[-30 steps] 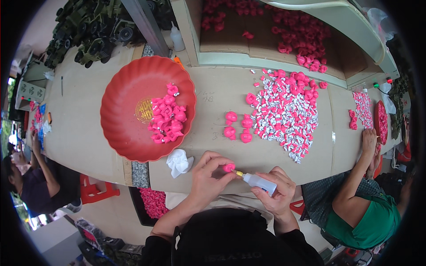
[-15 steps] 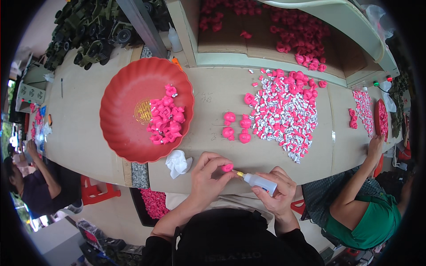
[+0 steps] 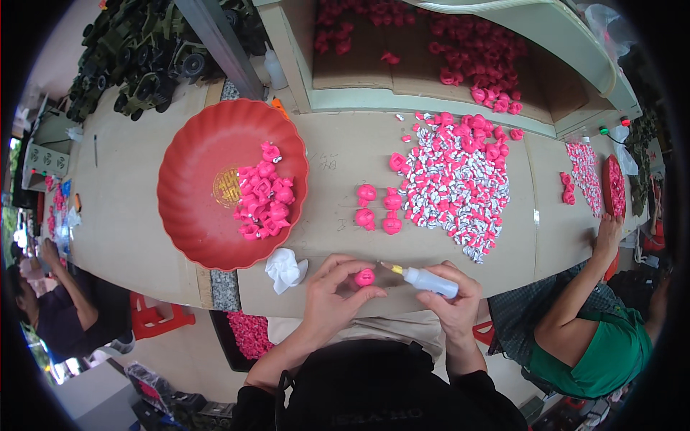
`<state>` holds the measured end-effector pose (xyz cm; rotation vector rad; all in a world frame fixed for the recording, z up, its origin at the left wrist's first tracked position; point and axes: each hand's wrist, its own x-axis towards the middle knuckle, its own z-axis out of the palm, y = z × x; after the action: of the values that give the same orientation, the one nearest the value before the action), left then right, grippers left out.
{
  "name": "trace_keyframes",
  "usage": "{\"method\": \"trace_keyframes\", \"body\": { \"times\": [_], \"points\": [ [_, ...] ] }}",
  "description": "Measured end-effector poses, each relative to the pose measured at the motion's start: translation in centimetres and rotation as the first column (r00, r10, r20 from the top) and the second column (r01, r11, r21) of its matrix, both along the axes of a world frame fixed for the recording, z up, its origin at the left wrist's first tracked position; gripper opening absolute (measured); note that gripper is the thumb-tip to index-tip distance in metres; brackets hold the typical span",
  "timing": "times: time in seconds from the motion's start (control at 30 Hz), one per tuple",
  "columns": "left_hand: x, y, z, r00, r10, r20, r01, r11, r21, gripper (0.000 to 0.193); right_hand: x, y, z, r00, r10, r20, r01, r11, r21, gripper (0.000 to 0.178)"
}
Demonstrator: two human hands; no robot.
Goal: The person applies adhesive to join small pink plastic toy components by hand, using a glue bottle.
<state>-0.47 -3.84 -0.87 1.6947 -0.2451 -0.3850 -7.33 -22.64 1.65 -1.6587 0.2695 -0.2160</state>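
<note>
Between its thumb and fingers, my left hand (image 3: 333, 291) pinches a small round pink plastic piece (image 3: 365, 277). My right hand (image 3: 456, 294) is wrapped round a translucent squeeze bottle (image 3: 433, 283) with a yellow-based nozzle, lying nearly level. The nozzle tip points left, a short gap away from the pink piece. Beyond my hands, several pink plastic figures (image 3: 392, 200) stand in a small group on the table. A large heap of small pink-and-white parts (image 3: 460, 190) lies to their right. At the left is a red scalloped bowl (image 3: 183, 179) with pink figures (image 3: 267, 194) in it.
A crumpled white tissue (image 3: 285, 270) sits near the table edge. A shelf (image 3: 424, 105) holding more pink pieces stands at the back. Dark green toy vehicles (image 3: 147, 65) are piled far left. A person in green (image 3: 596, 352) works at the right, another (image 3: 61, 302) at the left.
The nozzle has drawn back to the right, away from the pink piece. My left hand has turned the piece so that more of it shows. The whole view has shifted slightly.
</note>
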Motion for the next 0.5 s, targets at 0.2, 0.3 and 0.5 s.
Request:
{"method": "trace_keyframes", "body": {
  "times": [0.2, 0.3, 0.5],
  "points": [
    [-0.7, 1.3, -0.3, 0.994, -0.025, -0.11, 0.014, 0.995, -0.099, 0.034, 3.0, 1.8, -2.1, 0.994, 0.026, 0.106, -0.003, 0.977, -0.215, 0.034],
    [-0.8, 1.9, -0.5, 0.984, -0.048, -0.17, 0.02, 0.987, -0.16, 0.034, 4.1, 2.7, -1.9, 0.992, 0.074, 0.1, -0.027, 0.914, -0.405, 0.031],
    [-0.7, 2.1, 0.0, 0.965, -0.097, -0.242, 0.047, 0.977, -0.208, 0.031, 3.4, 1.2, -1.4, 0.998, 0.04, 0.045, -0.022, 0.94, -0.34, 0.028]
  ]
}}
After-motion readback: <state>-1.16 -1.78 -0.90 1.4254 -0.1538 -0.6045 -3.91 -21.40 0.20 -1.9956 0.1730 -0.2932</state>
